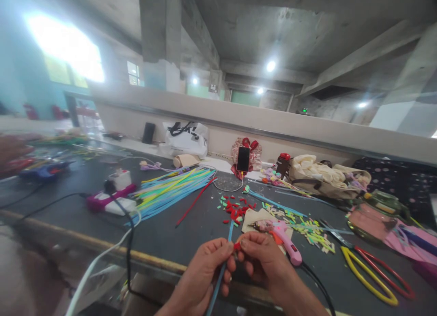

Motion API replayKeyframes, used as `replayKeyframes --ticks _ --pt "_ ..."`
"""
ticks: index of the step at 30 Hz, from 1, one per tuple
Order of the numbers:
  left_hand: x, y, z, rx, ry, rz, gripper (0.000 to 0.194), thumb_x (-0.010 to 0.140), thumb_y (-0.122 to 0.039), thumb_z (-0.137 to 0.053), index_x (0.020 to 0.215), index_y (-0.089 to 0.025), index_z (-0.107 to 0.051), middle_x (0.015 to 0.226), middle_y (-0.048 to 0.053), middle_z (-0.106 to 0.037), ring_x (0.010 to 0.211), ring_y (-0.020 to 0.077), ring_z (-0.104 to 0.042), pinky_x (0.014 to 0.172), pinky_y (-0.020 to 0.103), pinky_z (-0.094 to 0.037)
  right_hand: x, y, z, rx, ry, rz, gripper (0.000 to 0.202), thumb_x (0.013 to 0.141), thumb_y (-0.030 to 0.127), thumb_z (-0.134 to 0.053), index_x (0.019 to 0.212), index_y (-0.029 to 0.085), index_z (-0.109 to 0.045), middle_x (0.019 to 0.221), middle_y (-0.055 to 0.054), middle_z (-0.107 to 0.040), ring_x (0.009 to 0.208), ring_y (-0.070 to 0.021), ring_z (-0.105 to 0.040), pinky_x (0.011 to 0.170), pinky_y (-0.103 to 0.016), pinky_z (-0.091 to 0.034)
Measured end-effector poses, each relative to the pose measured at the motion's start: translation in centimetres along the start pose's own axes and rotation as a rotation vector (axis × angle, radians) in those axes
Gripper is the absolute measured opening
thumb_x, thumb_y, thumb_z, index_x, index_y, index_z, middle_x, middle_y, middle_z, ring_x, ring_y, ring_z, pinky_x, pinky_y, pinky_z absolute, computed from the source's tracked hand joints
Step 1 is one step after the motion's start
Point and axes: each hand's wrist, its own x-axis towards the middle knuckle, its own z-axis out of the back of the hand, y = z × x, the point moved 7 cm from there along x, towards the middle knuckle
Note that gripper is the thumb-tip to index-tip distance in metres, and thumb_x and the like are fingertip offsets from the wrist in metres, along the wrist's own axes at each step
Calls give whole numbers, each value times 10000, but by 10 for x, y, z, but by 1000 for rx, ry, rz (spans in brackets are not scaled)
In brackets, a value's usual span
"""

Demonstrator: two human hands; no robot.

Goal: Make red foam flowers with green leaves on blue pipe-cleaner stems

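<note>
My left hand (211, 259) is closed around a long thin blue stem (231, 231), which looks like a pipe cleaner and runs down past the table's front edge. Pinched in the fingertips of my right hand (264, 257) is a small red piece (236, 246), held against or right beside the stem; contact is hidden by the fingers. Just beyond lie several loose red pieces (235, 211) mixed with green bits. A pink hot glue gun (282, 231) rests on a beige pad (254, 216) by my right hand.
A bundle of blue and yellow stems (177, 188) lies left of centre, near a purple-white power strip (109, 201). At right are scissors (372, 268), yellow-green cut bits (314, 231) and a bottle (372, 216). A phone (243, 159) stands behind. Cables hang over the front edge.
</note>
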Motion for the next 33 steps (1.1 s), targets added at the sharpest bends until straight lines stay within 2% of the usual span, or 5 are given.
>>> replayKeyframes --ticks 5,11,18,25,33 --pt "-1 -2 4 2 -28 14 236 692 -297 -608 542 -144 -508 414 -50 -489 300 26 -371 267 105 -328 -12 34 13 -425 -195 309 253 666 352 -650 848 177 -654 667 -10 -622 480 -98 -529 376 -167 -337" --pt "-4 0 -3 56 8 84 223 662 -292 -625 535 -154 -504 422 -43 -520 295 34 -397 260 106 -320 -35 60 -18 -969 -28 732 85 753 189 -574 743 196 -658 668 -20 -618 613 -125 -535 536 -213 -393" --pt "-4 4 -3 151 76 142 237 645 -362 -630 559 -166 -528 350 -54 -511 225 35 -345 223 114 -251 -38 81 -2 -993 -28 637 127 758 272 -583 688 181 -638 638 -15 -598 608 -134 -534 545 -228 -393" --pt "-10 -4 -6 333 82 123 227 663 -355 -590 578 -145 -580 302 -56 -473 203 19 -273 214 105 -181 -51 129 3 -1204 25 757 104 783 232 -566 766 215 -667 725 -26 -645 650 -135 -583 602 -243 -441" --pt "-15 -7 -7 588 66 157 228 675 -364 -560 583 -156 -586 282 -79 -422 202 17 -238 224 113 -167 -50 130 -11 -1307 130 760 116 778 244 -579 768 212 -690 754 -13 -637 644 -99 -585 593 -188 -434"
